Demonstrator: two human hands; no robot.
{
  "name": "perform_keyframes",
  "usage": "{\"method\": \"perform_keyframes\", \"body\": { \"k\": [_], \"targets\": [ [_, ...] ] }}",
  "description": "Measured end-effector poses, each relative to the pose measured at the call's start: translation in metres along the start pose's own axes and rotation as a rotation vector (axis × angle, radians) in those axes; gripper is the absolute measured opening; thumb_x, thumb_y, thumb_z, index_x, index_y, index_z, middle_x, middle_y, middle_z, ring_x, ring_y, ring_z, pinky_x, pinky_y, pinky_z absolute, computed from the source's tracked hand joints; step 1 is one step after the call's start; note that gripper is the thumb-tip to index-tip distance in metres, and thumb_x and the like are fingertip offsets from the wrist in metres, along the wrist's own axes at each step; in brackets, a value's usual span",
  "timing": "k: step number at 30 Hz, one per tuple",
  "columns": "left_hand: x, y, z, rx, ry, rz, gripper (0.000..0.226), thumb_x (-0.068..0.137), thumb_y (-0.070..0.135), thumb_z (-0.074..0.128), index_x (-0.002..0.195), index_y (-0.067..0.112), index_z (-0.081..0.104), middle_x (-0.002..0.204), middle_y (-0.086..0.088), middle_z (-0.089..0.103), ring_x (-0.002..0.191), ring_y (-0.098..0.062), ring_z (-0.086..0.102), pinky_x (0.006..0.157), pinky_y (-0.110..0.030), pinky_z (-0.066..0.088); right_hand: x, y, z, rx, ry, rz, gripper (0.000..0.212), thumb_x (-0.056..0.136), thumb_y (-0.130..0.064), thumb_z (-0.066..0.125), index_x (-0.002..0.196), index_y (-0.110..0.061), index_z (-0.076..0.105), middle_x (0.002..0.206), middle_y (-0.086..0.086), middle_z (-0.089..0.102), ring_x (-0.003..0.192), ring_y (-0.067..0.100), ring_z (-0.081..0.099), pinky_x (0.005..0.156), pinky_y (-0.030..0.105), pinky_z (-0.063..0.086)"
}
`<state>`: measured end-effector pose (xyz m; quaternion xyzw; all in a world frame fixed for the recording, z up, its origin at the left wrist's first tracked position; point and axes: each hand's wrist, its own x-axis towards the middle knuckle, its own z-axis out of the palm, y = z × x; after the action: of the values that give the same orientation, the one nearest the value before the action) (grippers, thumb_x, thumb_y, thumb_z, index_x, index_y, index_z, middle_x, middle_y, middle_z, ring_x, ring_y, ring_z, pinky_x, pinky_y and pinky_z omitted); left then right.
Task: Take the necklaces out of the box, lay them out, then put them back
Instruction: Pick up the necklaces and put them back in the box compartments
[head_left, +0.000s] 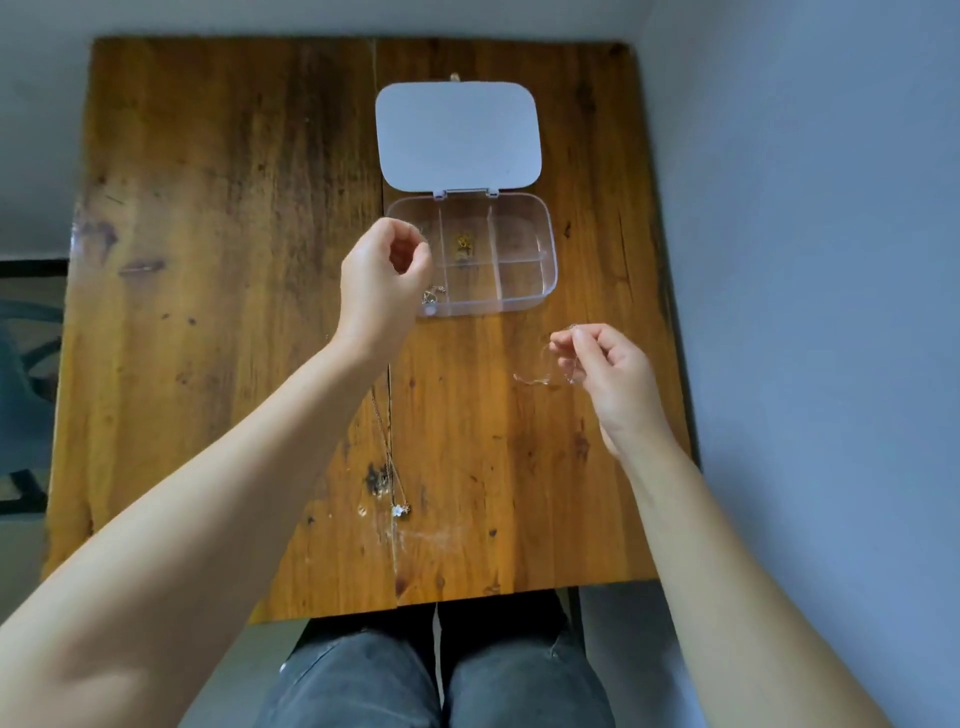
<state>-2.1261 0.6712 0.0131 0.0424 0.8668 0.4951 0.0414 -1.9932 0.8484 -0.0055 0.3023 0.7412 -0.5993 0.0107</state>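
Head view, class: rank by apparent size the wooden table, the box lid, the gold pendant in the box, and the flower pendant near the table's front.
1. wooden table
2. box lid
3. and 4. gold pendant and flower pendant: both tiny, too alike to rank.

We see a worn wooden tabletop (218, 270) against pale grey-blue walls (810, 234), with a dark chair (26, 343) beyond its left edge.

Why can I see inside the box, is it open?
Yes, open. The box's white lid is flipped back flat on the table, so the clear compartments show.
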Motion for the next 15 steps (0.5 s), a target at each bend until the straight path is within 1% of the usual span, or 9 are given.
{"method": "perform_keyframes", "body": {
  "k": [2, 4, 5, 7, 9, 11, 13, 14, 15],
  "targets": [
    [-0.003, 0.009, 0.005, -0.011, -0.228, 0.088, 0.012, 0.089, 0.007, 0.051, 0.097, 0.013, 0.057, 0.094, 0.005, 0.061, 0.089, -0.006, 0.058, 0.078, -0.011, 0.048, 0.011, -0.025, 0.002, -0.068, -0.046, -0.097, 0.021, 0.096, -0.026, 0.049, 0.089, -0.023, 0.068, 0.089, -0.003, 0.069, 0.090, 0.014, 0.064, 0.083, 0.032, 0.055],
    [-0.012, 0.022, 0.013, -0.085, -0.517, 0.133, 0.036, 0.087, 0.004, 0.050, 0.122, 0.013, 0.050, 0.122, -0.001, 0.058, 0.113, -0.006, 0.053, 0.095, -0.016, 0.044, 0.019, -0.052, 0.005, -0.170, -0.093, -0.193, 0.020, 0.095, -0.028, 0.049, 0.087, -0.024, 0.067, 0.087, -0.007, 0.067, 0.085, 0.004, 0.061, 0.076, 0.015, 0.051],
    [-0.015, 0.029, 0.018, -0.123, -0.633, 0.133, 0.046, 0.087, 0.004, 0.051, 0.131, 0.015, 0.043, 0.132, 0.000, 0.052, 0.120, -0.005, 0.048, 0.098, -0.016, 0.041, 0.022, -0.063, 0.006, -0.230, -0.102, -0.236, 0.018, 0.095, -0.028, 0.050, 0.088, -0.025, 0.066, 0.090, -0.007, 0.065, 0.086, 0.002, 0.060, 0.073, 0.008, 0.048],
    [-0.019, 0.039, 0.025, -0.199, -0.726, 0.109, 0.051, 0.089, 0.010, 0.054, 0.137, 0.015, 0.038, 0.138, 0.000, 0.047, 0.126, -0.006, 0.043, 0.103, -0.024, 0.040, 0.027, -0.082, 0.008, -0.337, -0.059, -0.326, 0.017, 0.095, -0.028, 0.051, 0.091, -0.022, 0.067, 0.102, -0.005, 0.059, 0.092, 0.004, 0.056, 0.071, -0.003, 0.041],
    [-0.018, 0.044, 0.027, -0.240, -0.677, 0.084, 0.040, 0.091, 0.018, 0.056, 0.130, 0.011, 0.046, 0.136, -0.002, 0.051, 0.125, -0.009, 0.045, 0.106, -0.034, 0.039, 0.031, -0.099, 0.009, -0.358, 0.011, -0.390, 0.017, 0.094, -0.026, 0.051, 0.089, -0.020, 0.066, 0.110, -0.005, 0.054, 0.098, 0.005, 0.053, 0.072, -0.004, 0.039],
    [-0.013, 0.045, 0.026, -0.266, -0.604, 0.069, 0.022, 0.094, 0.021, 0.053, 0.110, 0.008, 0.059, 0.126, -0.003, 0.060, 0.116, -0.010, 0.053, 0.101, -0.037, 0.044, 0.035, -0.111, 0.010, -0.178, -0.004, -0.327, 0.020, 0.096, -0.023, 0.049, 0.082, -0.022, 0.064, 0.117, -0.006, 0.057, 0.108, 0.006, 0.054, 0.080, 0.002, 0.042],
    [-0.009, 0.040, 0.024, -0.306, -0.555, 0.032, 0.023, 0.096, 0.021, 0.048, 0.099, 0.007, 0.065, 0.109, -0.002, 0.067, 0.099, -0.004, 0.060, 0.091, -0.029, 0.050, 0.039, -0.120, 0.012, 0.213, -0.112, -0.163, 0.024, 0.097, -0.019, 0.045, 0.079, -0.020, 0.061, 0.117, 0.000, 0.064, 0.115, 0.012, 0.058, 0.097, 0.019, 0.043],
    [-0.008, 0.036, 0.022, -0.330, -0.548, -0.001, 0.025, 0.096, 0.021, 0.046, 0.095, 0.007, 0.066, 0.101, -0.004, 0.069, 0.093, -0.004, 0.062, 0.089, -0.027, 0.051, 0.040, -0.123, 0.013, 0.441, -0.170, -0.083, 0.024, 0.098, -0.017, 0.043, 0.079, -0.017, 0.059, 0.112, 0.004, 0.068, 0.113, 0.017, 0.061, 0.102, 0.030, 0.043],
    [-0.008, 0.029, 0.019, -0.369, -0.555, -0.039, 0.028, 0.097, 0.021, 0.044, 0.091, 0.007, 0.067, 0.096, -0.005, 0.070, 0.091, -0.007, 0.063, 0.090, -0.030, 0.051, 0.041, -0.125, 0.014, 0.638, -0.206, -0.022, 0.023, 0.098, -0.016, 0.043, 0.080, -0.015, 0.058, 0.103, 0.007, 0.071, 0.108, 0.021, 0.065, 0.102, 0.037, 0.045]
  ]
}}
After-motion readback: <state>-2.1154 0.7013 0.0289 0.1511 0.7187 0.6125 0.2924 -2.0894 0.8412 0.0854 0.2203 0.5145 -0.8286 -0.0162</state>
